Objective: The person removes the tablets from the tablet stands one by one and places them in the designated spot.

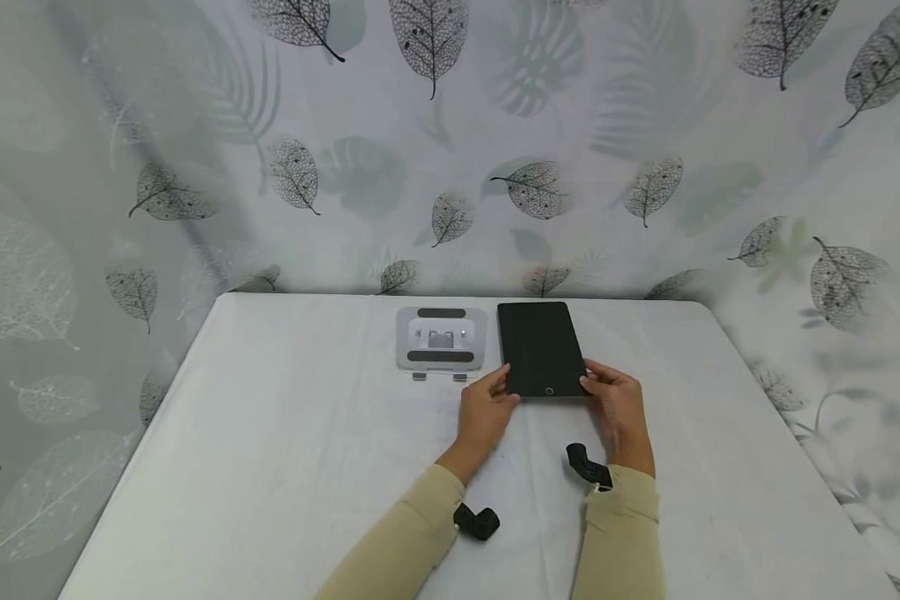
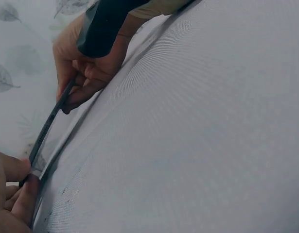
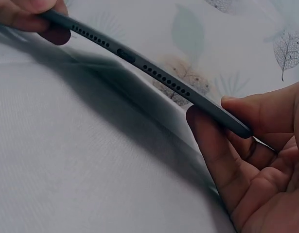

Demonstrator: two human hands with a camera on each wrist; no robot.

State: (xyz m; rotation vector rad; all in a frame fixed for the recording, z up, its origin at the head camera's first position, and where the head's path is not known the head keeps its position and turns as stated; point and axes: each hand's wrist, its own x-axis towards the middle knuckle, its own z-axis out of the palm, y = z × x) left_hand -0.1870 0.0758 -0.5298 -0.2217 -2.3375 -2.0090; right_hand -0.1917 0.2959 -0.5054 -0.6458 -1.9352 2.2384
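A white cloth-covered table [image 1: 285, 467] bears a flat, slim black tablet [image 1: 540, 350], its near edge lifted; the far end's contact is hard to make out. Beside it lies a folded grey metal stand [image 1: 441, 337]. Left hand [image 1: 486, 410] and right hand [image 1: 617, 403] pinch the tablet's near corners.

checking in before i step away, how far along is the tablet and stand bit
Early on. Done: the near edge of the flat black tablet is lifted off the white table, as the right wrist view shows. In hand: the left hand and right hand pinch its near corners. Left: the folded grey metal stand lies flat beside it, untouched.
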